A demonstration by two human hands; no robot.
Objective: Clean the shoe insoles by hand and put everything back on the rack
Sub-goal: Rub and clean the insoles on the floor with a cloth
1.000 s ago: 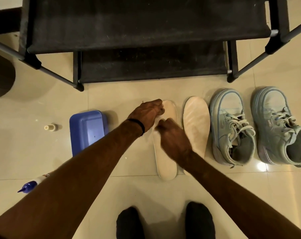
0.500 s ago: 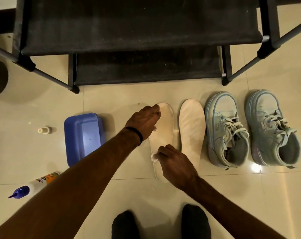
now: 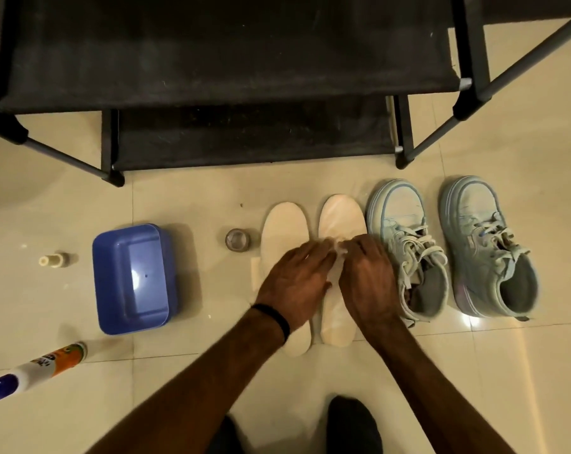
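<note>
Head cam, looking down at the floor w/ both our hands over the insoles. Our left hand (image 3: 295,283) lies palm-down on the left insole (image 3: 285,224), fingers fairly straight and spread, black band (image 3: 272,317) on the wrist. Our right hand (image 3: 367,283) sits on the right insole (image 3: 339,217), fingers bent down; a small white wipe (image 3: 338,257) shows between the two hands, touching both, but we can't tell whether either hand actually pinches it. Both insoles lie flat side by side, toes toward the shoe rack (image 3: 225,70), approx. in front of its lower shelf. Just right of the right insole stand two pale blue sneakers (image 3: 408,244) (image 3: 487,247), laces loose, toes toward the rack too. Left of the left insole: small round clear cap or lid (image 3: 237,240), can't say which. Further left a blue plastic tub (image 3: 131,276), then a small cream bottle-like item (image 3: 51,259) lying on the tile. Bottom left, a white bottle w/ blue nozzle (image 3: 31,371) and orange label lies on its side. Our dark-socked feet (image 3: 352,424) at bottom edge.
</note>
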